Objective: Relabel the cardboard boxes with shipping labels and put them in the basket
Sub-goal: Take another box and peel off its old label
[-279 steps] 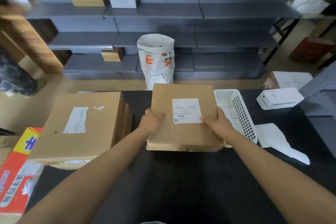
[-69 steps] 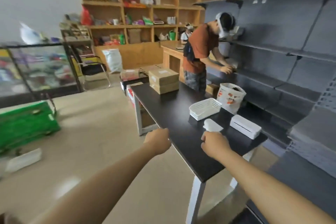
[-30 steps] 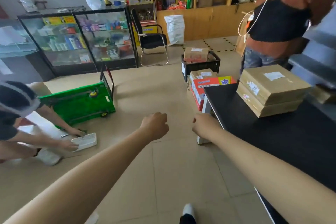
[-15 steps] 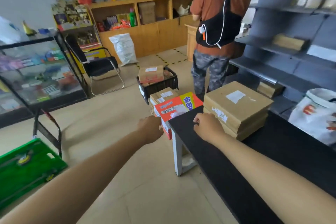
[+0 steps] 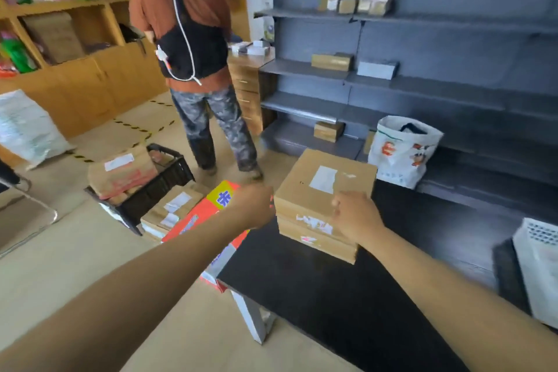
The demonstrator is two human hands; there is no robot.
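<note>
Your two bare arms reach toward a stack of two cardboard boxes point(image 5: 324, 199) at the near-left corner of the black tabletop point(image 5: 332, 290). Your right hand point(image 5: 356, 217) is at the stack's near side, fingers curled; whether they grip the box you cannot tell. Your left hand point(image 5: 255, 205) is balled just beside the stack's left edge, holding nothing visible. The top box bears a torn white label point(image 5: 323, 180). On the floor to the left, a black basket point(image 5: 157, 187) holds a labelled box point(image 5: 122, 174), with more boxes point(image 5: 172, 210) and a red carton point(image 5: 208, 214) beside it. A white plastic basket point(image 5: 540, 266) sits at the tabletop's right edge. A person in a rust-coloured shirt point(image 5: 193, 39) stands beyond, back turned.
</note>
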